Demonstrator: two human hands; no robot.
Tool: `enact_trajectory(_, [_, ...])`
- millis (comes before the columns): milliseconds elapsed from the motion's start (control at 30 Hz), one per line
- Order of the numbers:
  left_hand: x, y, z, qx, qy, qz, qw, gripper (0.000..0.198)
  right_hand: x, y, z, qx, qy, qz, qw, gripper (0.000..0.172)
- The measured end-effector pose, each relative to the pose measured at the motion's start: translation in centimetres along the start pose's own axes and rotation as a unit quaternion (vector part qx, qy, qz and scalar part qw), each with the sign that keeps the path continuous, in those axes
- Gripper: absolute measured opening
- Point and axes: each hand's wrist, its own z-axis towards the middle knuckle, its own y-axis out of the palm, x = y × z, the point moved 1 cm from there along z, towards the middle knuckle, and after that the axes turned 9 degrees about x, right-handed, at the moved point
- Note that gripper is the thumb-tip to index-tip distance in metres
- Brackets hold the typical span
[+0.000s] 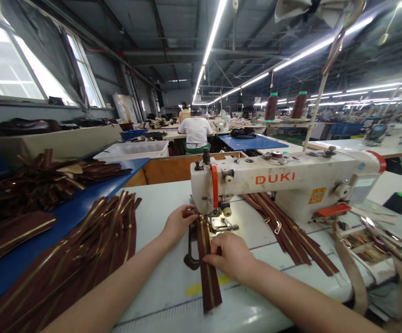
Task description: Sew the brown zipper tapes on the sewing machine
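A brown zipper strip (208, 277) with gold teeth runs lengthwise under the needle end of a white sewing machine (242, 178). My left hand (180, 224) is at the strip's far part beside the presser foot, its thumb and fingers pinched on the left edge. Closer to me, my right hand (230, 256) pinches the strip from the right side, fingers curled. The strip's near end lies flat on the pale table. Right of the needle, more brown zippers (291, 231) with metal pulls pass beneath the machine arm.
A heap of brown zippers (107, 231) lies at the left, with more strips (48, 180) on a blue table (65, 222). A parts tray (370, 245) and thread cone (398, 202) stand at right. Ahead, a person in a white shirt (196, 132) sits facing away.
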Motion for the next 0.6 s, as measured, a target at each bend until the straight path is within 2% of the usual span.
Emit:
enact_trajectory(67, [-0.1, 0.2, -0.2, 0.027, 0.039, 0.038, 0.998, 0.016, 0.4, 0.3, 0.5, -0.003, -0.013, -0.023, 1.0, 0.027])
enact_trajectory(167, [-0.4, 0.2, -2.6, 0.035, 0.092, 0.084, 0.992, 0.018, 0.9, 0.7, 0.8, -0.012, -0.03, -0.035, 0.999, 0.028])
enact_trajectory(267, [-1.2, 0.3, -5.9, -0.003, 0.151, 0.127, 0.98, 0.023, 1.0, 0.8, 0.7, -0.016, -0.038, -0.041, 0.998, 0.025])
enact_trajectory(367, [-2.1, 0.5, -8.0, -0.038, 0.25, 0.223, 0.941, 0.031, 0.9, 0.6, 0.5, -0.011, -0.053, -0.047, 0.997, 0.02])
enact_trajectory(467, [-2.8, 0.6, -7.9, -0.051, 0.292, 0.289, 0.91, 0.034, 0.9, 0.3, 0.4, -0.005, -0.061, -0.049, 0.997, 0.014])
enact_trajectory(600, [-2.8, 0.6, -6.4, -0.071, 0.304, 0.3, 0.901, 0.032, 1.3, -0.2, 0.4, -0.005, -0.074, -0.051, 0.996, 0.006])
